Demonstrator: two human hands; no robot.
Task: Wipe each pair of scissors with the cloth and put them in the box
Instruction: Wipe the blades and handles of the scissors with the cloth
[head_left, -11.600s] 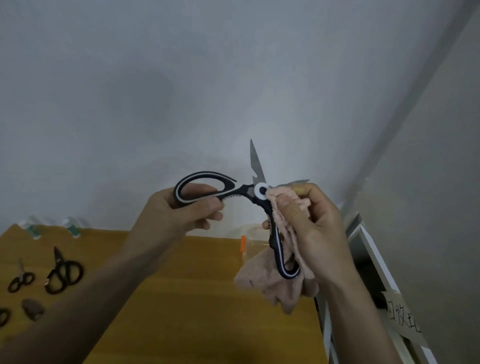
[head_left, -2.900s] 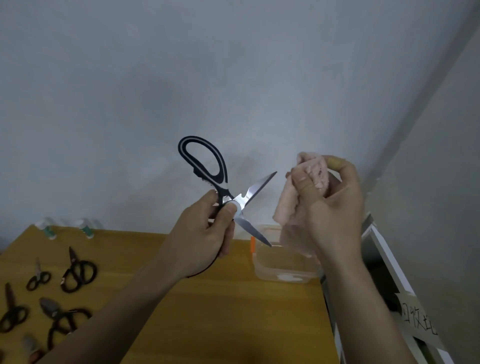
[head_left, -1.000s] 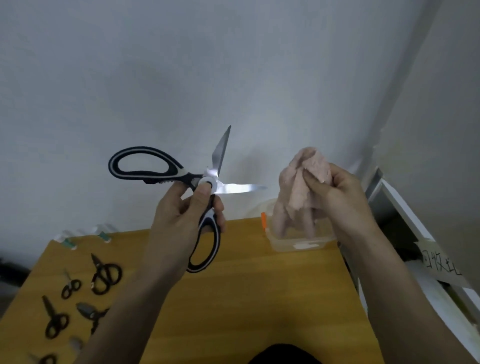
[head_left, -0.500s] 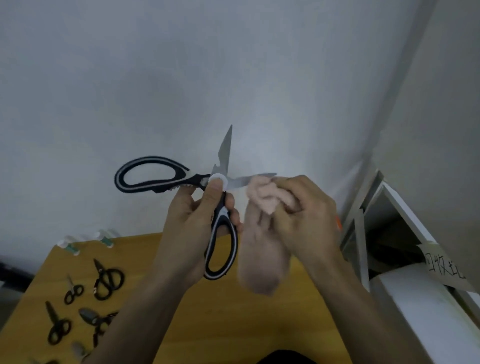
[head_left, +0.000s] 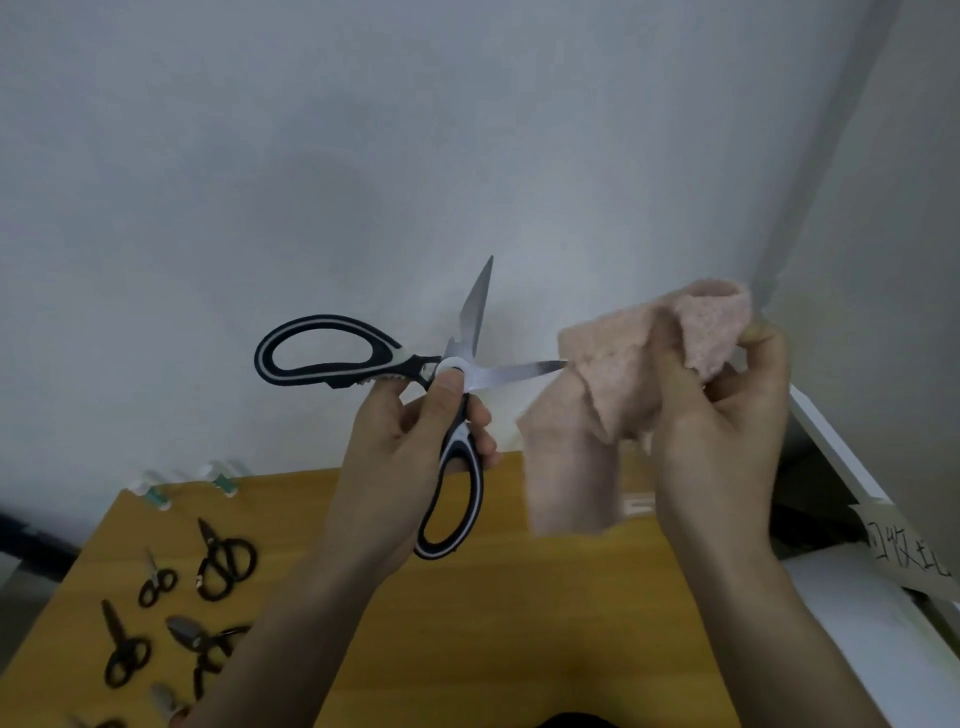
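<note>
Head view: open scissors (head_left: 415, 374), cloth (head_left: 613, 395) alongside

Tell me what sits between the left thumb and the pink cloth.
In the head view, only the near-horizontal blade of the large scissors spans it, from the left hand to the pink cloth.

Cloth (head_left: 613, 395) has slid out to blade tip (head_left: 558, 365).
</note>
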